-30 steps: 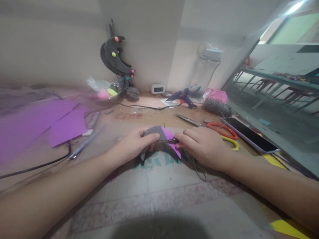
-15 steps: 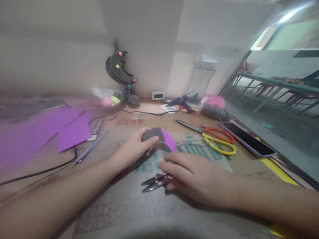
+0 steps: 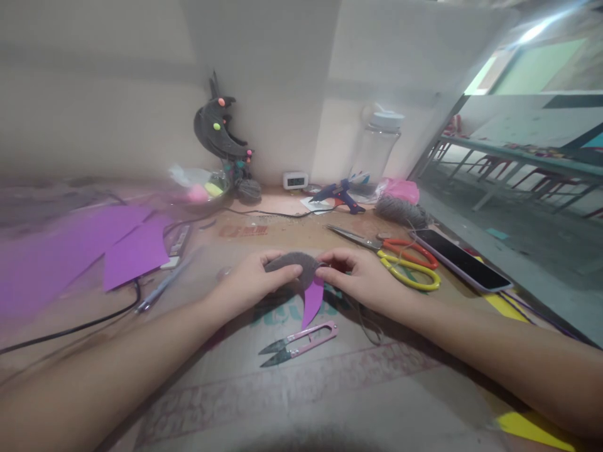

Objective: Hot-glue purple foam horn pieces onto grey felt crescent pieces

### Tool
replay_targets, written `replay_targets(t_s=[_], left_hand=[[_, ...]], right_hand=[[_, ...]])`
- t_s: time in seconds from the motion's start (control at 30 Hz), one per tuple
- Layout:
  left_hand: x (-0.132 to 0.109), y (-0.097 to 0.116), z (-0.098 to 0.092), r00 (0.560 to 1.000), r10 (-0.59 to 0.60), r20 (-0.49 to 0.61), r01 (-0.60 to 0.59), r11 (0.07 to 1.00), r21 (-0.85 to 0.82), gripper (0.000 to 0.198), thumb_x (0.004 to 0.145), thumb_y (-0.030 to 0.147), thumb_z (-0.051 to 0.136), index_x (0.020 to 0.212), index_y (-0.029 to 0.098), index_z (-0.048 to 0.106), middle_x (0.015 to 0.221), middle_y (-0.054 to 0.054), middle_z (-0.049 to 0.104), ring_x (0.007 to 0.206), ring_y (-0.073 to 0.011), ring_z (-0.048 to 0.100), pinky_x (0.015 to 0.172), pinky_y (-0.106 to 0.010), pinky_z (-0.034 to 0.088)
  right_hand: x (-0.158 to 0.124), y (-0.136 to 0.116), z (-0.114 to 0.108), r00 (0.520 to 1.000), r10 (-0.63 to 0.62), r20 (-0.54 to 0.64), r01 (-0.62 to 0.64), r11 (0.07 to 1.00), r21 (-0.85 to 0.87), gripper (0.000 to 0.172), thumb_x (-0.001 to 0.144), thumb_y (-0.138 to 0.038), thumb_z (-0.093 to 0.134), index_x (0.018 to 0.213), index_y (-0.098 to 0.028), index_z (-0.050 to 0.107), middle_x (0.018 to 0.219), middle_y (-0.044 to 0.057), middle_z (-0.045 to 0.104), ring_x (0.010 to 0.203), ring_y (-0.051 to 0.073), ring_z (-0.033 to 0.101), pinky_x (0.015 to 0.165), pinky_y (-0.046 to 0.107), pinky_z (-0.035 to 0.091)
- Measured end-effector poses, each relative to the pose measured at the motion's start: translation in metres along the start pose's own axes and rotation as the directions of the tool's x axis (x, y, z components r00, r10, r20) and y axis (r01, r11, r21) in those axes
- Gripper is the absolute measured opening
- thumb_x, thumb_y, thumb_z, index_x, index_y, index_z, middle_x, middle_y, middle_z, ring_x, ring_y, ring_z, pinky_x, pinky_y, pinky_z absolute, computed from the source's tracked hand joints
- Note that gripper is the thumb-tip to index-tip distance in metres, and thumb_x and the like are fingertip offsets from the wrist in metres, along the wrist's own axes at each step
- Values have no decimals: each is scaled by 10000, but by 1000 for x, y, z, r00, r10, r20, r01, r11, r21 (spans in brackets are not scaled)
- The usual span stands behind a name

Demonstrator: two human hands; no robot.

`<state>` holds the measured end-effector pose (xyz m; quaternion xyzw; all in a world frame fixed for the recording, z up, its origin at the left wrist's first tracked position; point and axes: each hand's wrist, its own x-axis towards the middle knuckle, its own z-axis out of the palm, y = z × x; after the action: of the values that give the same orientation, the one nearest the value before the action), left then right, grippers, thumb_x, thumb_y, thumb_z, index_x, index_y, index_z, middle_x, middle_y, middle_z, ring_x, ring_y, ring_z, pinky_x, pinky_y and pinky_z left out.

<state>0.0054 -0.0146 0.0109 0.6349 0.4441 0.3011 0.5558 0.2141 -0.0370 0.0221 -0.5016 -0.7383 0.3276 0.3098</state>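
A curved purple crescent piece [image 3: 313,300], partly wrapped in grey yarn [image 3: 301,260], is held between both hands above the board. My left hand [image 3: 266,273] is closed on its wrapped left part, thumb on the near side. Pinched at the edge of the wrapping is my right hand [image 3: 353,270], with the thumb and fingertips at the grey yarn. A loose strand of yarn hangs below the right hand. Just under the purple tip lie pink thread snips [image 3: 299,345], untouched, with their blades pointing left.
Scissors [image 3: 386,254] with red and yellow handles and a phone [image 3: 459,258] lie at right. Behind are a glue gun [image 3: 342,194], yarn ball [image 3: 400,210], small clock [image 3: 295,181] and bottle [image 3: 377,147]. Purple sheets [image 3: 136,251] and a pen [image 3: 160,289] lie left.
My right hand has let go of the thread snips, which now lie on the board, and has moved up to the yarn. The crescent has turned so its purple end points down.
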Motion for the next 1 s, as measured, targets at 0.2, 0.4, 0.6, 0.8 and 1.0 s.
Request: replay_targets(t_s=[0.2, 0.4, 0.6, 0.8, 1.0], left_hand=[[6, -1, -1, 995, 89, -51, -94, 990, -106, 235, 794, 386, 627, 758, 154, 631, 664, 12, 603, 578, -95, 473, 564, -213, 374], [6, -5, -1, 992, 51, -118, -55, 998, -33, 372, 791, 498, 607, 636, 161, 585, 552, 34, 511, 509, -96, 434, 499, -223, 313], [3, -2, 4, 982, 42, -184, -29, 997, 71, 393, 766, 513, 624, 580, 175, 550, 548, 21, 527, 508, -108, 463, 479, -228, 330], [3, -3, 6, 983, 55, -176, -38, 994, 100, 353, 783, 497, 605, 648, 171, 603, 603, 0, 596, 560, -135, 534, 519, -238, 382], [2, -5, 5, 989, 49, -141, -30, 990, 138, 379, 784, 528, 602, 640, 177, 604, 572, 15, 580, 496, -115, 484, 470, -235, 330]], right_hand=[[5, 8, 8, 996, 92, 16, -93, 941, 325, 214, 825, -358, 627, 764, -154, 616, 686, 6, 650, 614, 106, 581, 605, 240, 456], [5, 0, 14, 989, 133, 62, -146, 908, 393, 155, 822, -309, 633, 763, -166, 615, 691, 12, 680, 609, 104, 599, 608, 234, 464], [6, 0, 14, 986, 132, 98, -163, 872, 462, 94, 798, -258, 655, 785, -167, 639, 674, -1, 671, 593, 101, 603, 598, 243, 479], [5, 2, 14, 984, 159, 85, -180, 849, 497, 129, 790, -254, 664, 866, -152, 638, 676, -3, 669, 587, 97, 600, 608, 255, 490], [4, 1, 14, 988, 138, 73, -156, 885, 439, 122, 826, -272, 629, 826, -151, 630, 659, 0, 663, 554, 82, 562, 573, 230, 456]])
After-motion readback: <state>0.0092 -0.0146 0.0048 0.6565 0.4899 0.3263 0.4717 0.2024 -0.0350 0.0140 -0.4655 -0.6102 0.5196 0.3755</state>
